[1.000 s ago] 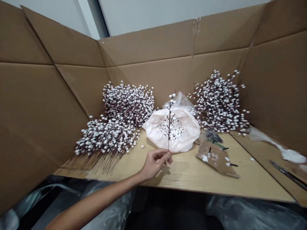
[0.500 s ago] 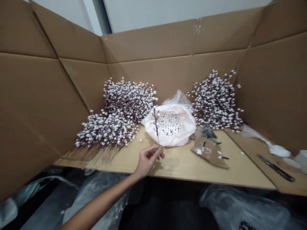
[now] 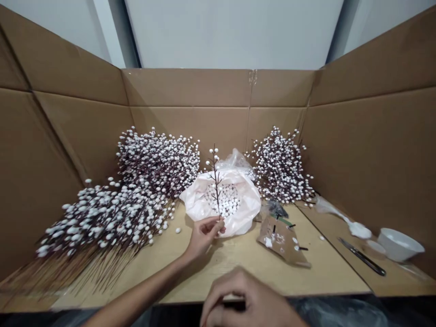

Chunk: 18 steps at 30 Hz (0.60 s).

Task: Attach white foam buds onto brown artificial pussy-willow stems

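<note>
My left hand (image 3: 203,235) pinches the bottom of a thin dark twig (image 3: 215,181) with a few white beads at its top, held upright in front of a pink-white plastic bag (image 3: 200,205) full of loose white beads (image 3: 226,203). My right hand (image 3: 247,299) is at the table's near edge, fingers curled; what it holds, if anything, is hidden. Finished berry branches lie in a big heap (image 3: 112,209) to the left and a smaller bunch (image 3: 281,168) at the back right.
Cardboard walls (image 3: 371,145) enclose the wooden table (image 3: 327,268) on three sides. A torn cardboard piece (image 3: 282,238) with black bits lies right of the bag. At the far right are a knife (image 3: 363,257), a white bowl (image 3: 399,244) and white plastic (image 3: 344,221).
The view has shifted back, so the table sits higher and more of the left heap shows. My left hand still holds the twig. My right hand has come into view at the bottom.
</note>
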Available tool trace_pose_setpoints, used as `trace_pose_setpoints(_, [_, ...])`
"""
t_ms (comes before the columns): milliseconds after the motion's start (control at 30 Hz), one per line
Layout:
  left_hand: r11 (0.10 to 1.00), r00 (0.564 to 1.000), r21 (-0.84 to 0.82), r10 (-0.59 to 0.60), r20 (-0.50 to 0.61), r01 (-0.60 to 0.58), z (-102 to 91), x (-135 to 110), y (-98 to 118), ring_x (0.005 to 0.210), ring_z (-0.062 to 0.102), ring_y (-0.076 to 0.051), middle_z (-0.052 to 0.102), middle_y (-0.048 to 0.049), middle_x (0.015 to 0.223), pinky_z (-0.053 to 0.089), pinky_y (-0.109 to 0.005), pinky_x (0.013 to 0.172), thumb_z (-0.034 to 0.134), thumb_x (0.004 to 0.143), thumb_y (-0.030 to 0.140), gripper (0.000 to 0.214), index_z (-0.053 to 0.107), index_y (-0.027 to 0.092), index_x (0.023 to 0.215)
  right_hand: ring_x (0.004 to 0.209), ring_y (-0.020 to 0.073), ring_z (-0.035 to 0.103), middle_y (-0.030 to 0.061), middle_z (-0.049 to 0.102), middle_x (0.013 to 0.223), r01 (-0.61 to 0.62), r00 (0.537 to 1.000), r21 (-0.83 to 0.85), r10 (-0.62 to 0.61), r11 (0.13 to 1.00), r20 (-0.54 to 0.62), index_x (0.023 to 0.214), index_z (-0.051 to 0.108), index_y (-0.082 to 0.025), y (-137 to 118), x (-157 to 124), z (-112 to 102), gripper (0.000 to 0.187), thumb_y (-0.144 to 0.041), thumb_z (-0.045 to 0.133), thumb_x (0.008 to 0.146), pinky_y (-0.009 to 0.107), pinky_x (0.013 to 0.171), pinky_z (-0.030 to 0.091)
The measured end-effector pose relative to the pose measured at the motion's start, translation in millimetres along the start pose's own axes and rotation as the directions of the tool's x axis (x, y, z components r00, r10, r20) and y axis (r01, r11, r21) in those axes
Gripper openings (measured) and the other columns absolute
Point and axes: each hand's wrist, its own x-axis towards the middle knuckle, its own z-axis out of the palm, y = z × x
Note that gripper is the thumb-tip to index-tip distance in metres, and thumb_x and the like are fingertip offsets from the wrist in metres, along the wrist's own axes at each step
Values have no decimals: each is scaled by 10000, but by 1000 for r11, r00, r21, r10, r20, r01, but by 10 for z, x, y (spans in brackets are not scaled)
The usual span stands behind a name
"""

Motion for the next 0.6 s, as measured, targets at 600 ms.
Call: trace_pose_setpoints(600, [997, 997, -57, -48, 62, 51, -89, 239, -349, 678, 658, -218, 739, -92, 743, 523, -293, 631, 748, 519, 208, 251, 730, 117, 752, 633, 164, 582, 88, 653, 714, 348, 830, -654, -546, 671, -119, 914, 580, -145, 927, 771, -541, 137, -142, 461, 847, 268, 601, 478])
